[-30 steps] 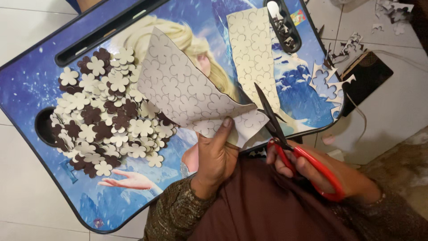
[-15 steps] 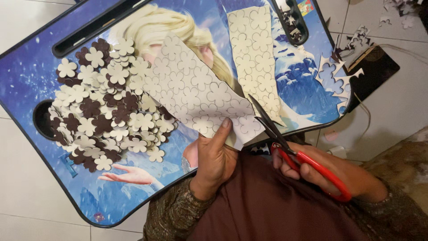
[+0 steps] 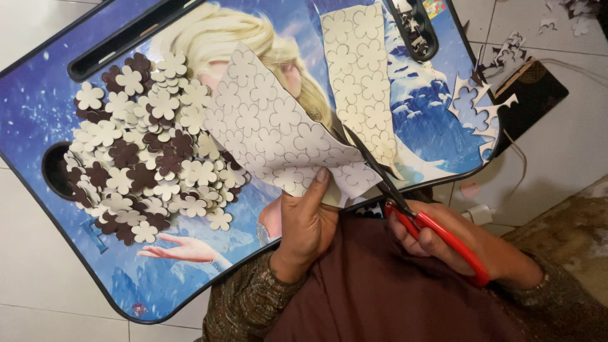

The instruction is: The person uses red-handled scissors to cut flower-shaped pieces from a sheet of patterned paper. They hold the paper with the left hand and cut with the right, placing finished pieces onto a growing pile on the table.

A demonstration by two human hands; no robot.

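**A:** What is held at the centre of the frame?

**B:** A cream sheet printed with flower outlines (image 3: 278, 136) is gripped at its lower edge by the left hand (image 3: 308, 218), thumb pressed flat on top. Red-handled scissors (image 3: 405, 202) are held in the right hand (image 3: 443, 244) at lower right, fingers closed through the loops; the dark blades are parted and set against the sheet's right edge.

**A:** And what is seen around it?

**B:** The sheet is lifted above a blue picture-printed lap table (image 3: 38, 101). A heap of cut-out flowers (image 3: 142, 149), cream and dark brown, is piled at the left of the frame, partly over a round cup hole. A second strip of outlined flowers (image 3: 361, 69) is laid at upper centre, just beside the blades. Leftover cut scraps (image 3: 478, 111) are hung over the table's right rim, with more scattered on the tiled floor (image 3: 570, 152) at upper right.
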